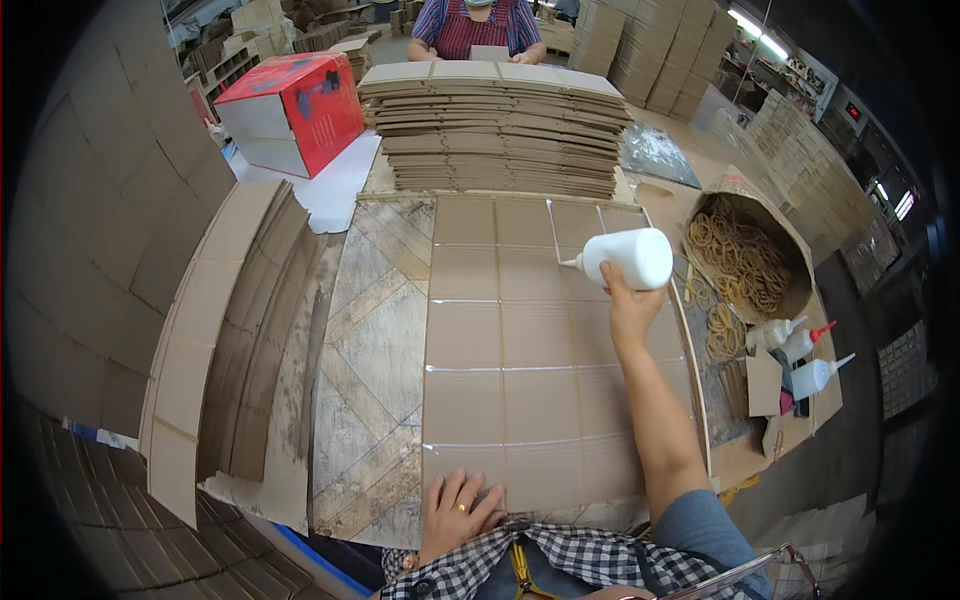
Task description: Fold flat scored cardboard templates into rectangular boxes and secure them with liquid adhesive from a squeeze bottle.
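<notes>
My right hand point(633, 300) is wrapped round a white squeeze glue bottle point(640, 255), tipped on its side with its nozzle pointing left. The nozzle tip sits close over a brown cardboard sheet point(540, 335) with crease lines in a grid. Shiny white glue lines run across several creases, and one runs from the far edge down to the nozzle. My left hand point(460, 508) lies with its fingers spread on the sheet's near left corner, holding nothing. Under the sheet is a worn, patterned board point(375, 350).
A tall stack of folded cardboard point(500, 130) stands behind the sheet, a person point(476, 30) beyond it. At left are a red box point(300, 115) and standing cardboard strips point(230, 330). Right: a bag of rubber bands point(745, 255) and several squeeze bottles point(815, 375).
</notes>
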Demonstrator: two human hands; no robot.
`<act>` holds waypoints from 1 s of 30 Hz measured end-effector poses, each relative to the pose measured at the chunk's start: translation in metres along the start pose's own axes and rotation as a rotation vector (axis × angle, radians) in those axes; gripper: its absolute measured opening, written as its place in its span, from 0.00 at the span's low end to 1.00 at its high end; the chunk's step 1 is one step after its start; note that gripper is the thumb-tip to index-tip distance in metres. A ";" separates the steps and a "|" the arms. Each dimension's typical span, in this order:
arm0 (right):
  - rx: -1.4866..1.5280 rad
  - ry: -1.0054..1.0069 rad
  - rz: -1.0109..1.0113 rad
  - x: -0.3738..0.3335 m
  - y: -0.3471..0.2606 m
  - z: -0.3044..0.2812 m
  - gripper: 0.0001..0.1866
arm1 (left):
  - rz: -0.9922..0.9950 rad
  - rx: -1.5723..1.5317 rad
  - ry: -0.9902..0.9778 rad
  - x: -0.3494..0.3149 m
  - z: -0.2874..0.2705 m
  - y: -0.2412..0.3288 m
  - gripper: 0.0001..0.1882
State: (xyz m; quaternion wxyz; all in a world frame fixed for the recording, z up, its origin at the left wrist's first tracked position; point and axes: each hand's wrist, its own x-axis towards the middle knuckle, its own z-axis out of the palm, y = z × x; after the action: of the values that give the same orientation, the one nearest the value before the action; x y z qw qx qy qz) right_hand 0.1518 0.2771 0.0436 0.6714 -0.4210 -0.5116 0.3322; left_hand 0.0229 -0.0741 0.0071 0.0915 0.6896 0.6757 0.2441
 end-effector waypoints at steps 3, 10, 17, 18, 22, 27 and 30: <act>-0.003 -0.042 0.067 -0.034 -0.020 -0.028 0.42 | 0.003 -0.003 0.019 0.000 -0.004 0.002 0.18; -0.134 -0.059 0.010 -0.111 -0.079 -0.087 0.25 | 0.027 -0.006 0.045 -0.002 0.000 0.002 0.19; -0.355 -0.128 0.178 -0.190 -0.127 -0.164 0.27 | 0.032 -0.011 0.035 -0.002 -0.001 0.005 0.20; -0.384 -0.136 0.201 -0.201 -0.135 -0.175 0.27 | 0.038 -0.012 0.026 -0.001 -0.002 0.006 0.20; -0.453 -0.252 0.249 -0.234 -0.158 -0.214 0.30 | 0.033 -0.008 0.050 -0.001 -0.001 0.007 0.21; -0.318 -0.209 0.365 -0.252 -0.178 -0.241 0.35 | 0.041 0.020 0.052 -0.001 0.001 0.008 0.20; -0.203 -0.122 0.311 -0.243 -0.182 -0.240 0.35 | 0.056 0.024 0.051 -0.001 0.002 0.007 0.20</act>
State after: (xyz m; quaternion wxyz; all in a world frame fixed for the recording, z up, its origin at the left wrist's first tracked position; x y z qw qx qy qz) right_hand 0.3241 -0.0673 0.0804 0.5339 -0.5395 -0.5109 0.4036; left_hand 0.0301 -0.0750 0.0090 0.0589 0.7029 0.6610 0.2560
